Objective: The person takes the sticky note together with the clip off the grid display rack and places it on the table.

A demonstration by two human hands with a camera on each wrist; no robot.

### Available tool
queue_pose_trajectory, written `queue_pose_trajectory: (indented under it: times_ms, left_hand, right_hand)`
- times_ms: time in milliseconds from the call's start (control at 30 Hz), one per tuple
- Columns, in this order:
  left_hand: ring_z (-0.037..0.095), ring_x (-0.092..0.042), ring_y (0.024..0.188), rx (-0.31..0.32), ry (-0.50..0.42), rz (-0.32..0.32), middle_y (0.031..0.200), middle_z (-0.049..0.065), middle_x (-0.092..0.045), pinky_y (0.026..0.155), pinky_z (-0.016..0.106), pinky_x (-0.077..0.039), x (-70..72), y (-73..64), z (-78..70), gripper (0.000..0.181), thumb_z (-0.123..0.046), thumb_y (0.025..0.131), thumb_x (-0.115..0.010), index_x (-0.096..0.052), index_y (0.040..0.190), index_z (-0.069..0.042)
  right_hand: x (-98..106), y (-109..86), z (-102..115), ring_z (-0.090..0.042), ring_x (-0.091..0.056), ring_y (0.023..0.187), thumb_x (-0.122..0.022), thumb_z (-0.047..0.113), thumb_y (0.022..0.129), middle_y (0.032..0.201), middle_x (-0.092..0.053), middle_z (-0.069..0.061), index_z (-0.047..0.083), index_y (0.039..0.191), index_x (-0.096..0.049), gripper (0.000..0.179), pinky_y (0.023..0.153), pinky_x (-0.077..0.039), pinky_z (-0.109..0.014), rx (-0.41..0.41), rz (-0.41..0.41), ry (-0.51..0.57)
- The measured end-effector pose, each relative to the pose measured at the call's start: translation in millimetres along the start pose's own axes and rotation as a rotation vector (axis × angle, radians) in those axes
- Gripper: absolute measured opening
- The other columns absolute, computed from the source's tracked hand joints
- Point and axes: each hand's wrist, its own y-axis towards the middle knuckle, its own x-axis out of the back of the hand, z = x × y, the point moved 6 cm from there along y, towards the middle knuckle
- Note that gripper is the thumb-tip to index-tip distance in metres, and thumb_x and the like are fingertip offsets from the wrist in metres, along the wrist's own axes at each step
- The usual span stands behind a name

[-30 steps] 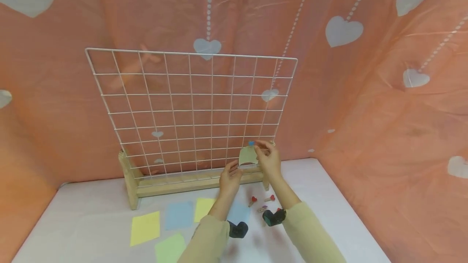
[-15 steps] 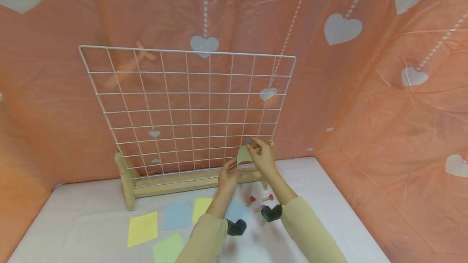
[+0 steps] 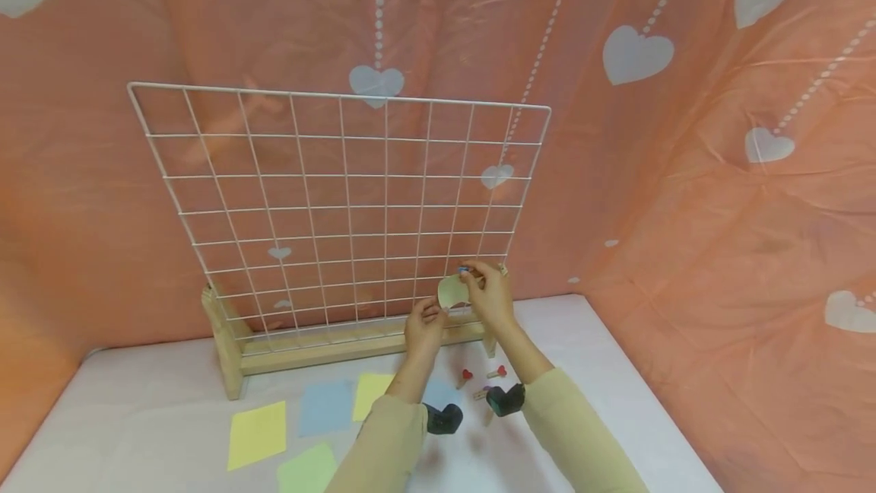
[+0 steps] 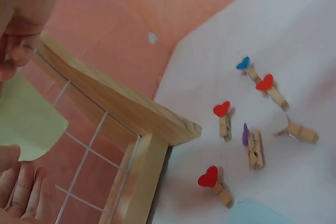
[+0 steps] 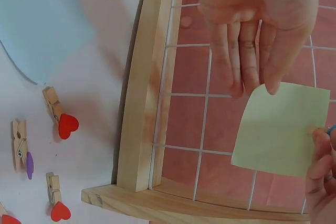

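Observation:
A pale green paper note [image 3: 452, 292] is held up against the lower right of the white wire grid [image 3: 386, 204]. My left hand [image 3: 424, 329] pinches the note's lower corner between thumb and fingers, as the right wrist view shows. At its top edge my right hand [image 3: 493, 297] pinches a small clothespin [image 3: 464, 270] with a blue top; most of the pin is hidden behind the fingers. In the right wrist view the note [image 5: 283, 129] lies in front of the wires, slightly bowed.
A wooden stand [image 3: 322, 356] carries the grid. Several heart-topped clothespins [image 4: 224, 121] lie on the white table right of my left forearm. Yellow [image 3: 257, 436], blue [image 3: 325, 408] and green [image 3: 308, 469] notes lie in front of the stand. An orange curtain [image 3: 684, 211] hangs behind.
The note has become more bowed, its outline now rounder. My right fingers have closed further over the blue-topped clothespin. The whole head view has shifted a little, moving the grid left.

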Motion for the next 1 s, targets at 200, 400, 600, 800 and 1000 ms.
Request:
queue_pose_trajectory:
  times_ms: [200, 400, 600, 800, 1000]
  left_hand:
    - [0.02, -0.06, 0.086, -0.018, 0.001, -0.041, 0.093, 0.016, -0.064, 0.072, 0.023, -0.052, 2.4, -1.4, -5.0, 0.02, 0.0, 0.086, -0.063, -0.064, 0.105, 0.008]
    - [0.027, -0.063, 0.088, -0.013, 0.043, -0.074, 0.095, 0.019, -0.066, 0.067, 0.025, -0.052, 6.2, -5.4, -7.4, 0.015, -0.003, 0.089, -0.063, -0.066, 0.1, 0.007]
    - [0.029, -0.065, 0.09, 0.0, 0.089, -0.082, 0.098, 0.018, -0.068, 0.074, 0.035, -0.053, 12.0, -6.3, -2.6, 0.016, -0.011, 0.089, -0.065, -0.068, 0.098, 0.002]
    - [0.025, -0.071, 0.076, -0.055, -0.023, -0.028, 0.089, 0.018, -0.07, 0.069, 0.031, -0.057, 14.6, -5.5, 6.4, 0.017, -0.011, 0.09, -0.065, -0.067, 0.096, 0.004]
    - [0.035, -0.07, 0.086, 0.023, 0.022, 0.011, 0.099, 0.025, -0.067, 0.074, 0.035, -0.058, 20.9, -14.1, -0.6, 0.02, -0.005, 0.091, -0.061, -0.063, 0.105, 0.01]
  right_hand:
    - [0, 0.8, 3, -0.01, -0.051, 0.058, -0.06, 0.006, 0.093, 0.089, -0.07, -0.015, -0.001, 0.109, -0.068, 0.019, 0.048, -0.041, -0.017, 0.01, -0.033, -0.042]
    - [2, 0.5, 3, -0.016, -0.054, 0.066, -0.063, 0.006, 0.09, 0.089, -0.071, -0.013, 0.001, 0.104, -0.071, 0.016, 0.056, -0.044, -0.018, -0.012, -0.076, -0.045]
    - [3, -0.1, 0, -0.014, -0.053, 0.066, -0.067, 0.008, 0.088, 0.095, -0.072, -0.013, 0.001, 0.102, -0.073, 0.017, 0.055, -0.042, -0.017, -0.022, -0.108, -0.019]
    - [8, -0.4, 0, -0.006, -0.046, 0.049, -0.067, 0.006, 0.088, 0.09, -0.072, -0.017, 0.0, 0.102, -0.073, 0.016, 0.044, -0.038, -0.015, -0.045, -0.144, 0.069]
    - [6, -2.5, -3, -0.004, -0.05, 0.046, -0.062, 0.008, 0.092, 0.101, -0.07, -0.019, -0.001, 0.111, -0.069, 0.022, 0.044, -0.039, -0.014, -0.124, -0.102, 0.168]
